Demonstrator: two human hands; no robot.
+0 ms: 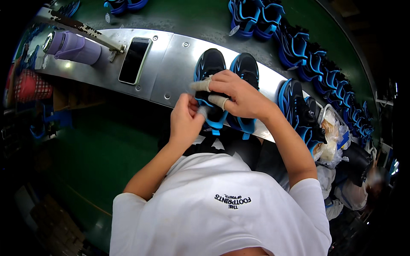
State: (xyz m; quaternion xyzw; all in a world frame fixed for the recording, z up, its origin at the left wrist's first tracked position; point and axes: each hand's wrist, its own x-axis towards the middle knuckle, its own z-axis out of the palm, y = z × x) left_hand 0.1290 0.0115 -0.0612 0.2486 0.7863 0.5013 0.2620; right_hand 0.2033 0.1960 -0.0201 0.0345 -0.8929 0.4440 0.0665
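A pair of black and blue sneakers stands side by side on the metal ledge in front of me, the left sneaker (212, 62) and the right sneaker (247, 66), heels toward me. My left hand (186, 119) is closed beside the left sneaker's collar, its thumb and fingers pinched together. My right hand (241, 96) reaches across both sneakers. Its bent fingers and thumb curl over the left sneaker's lacing area. Pale covers wrap some fingertips of both hands. Motion blurs the fingertips, and whatever either hand pinches cannot be made out.
A phone (135, 60) and a purple bottle (79, 49) lie on the ledge at left, near a worn metal bar (81, 29). More sneakers (292, 100) stand at right, beside plastic bags (331, 141). Beyond, a row of sneakers (318, 64) lines the green surface. Another person (352, 192) is at far right.
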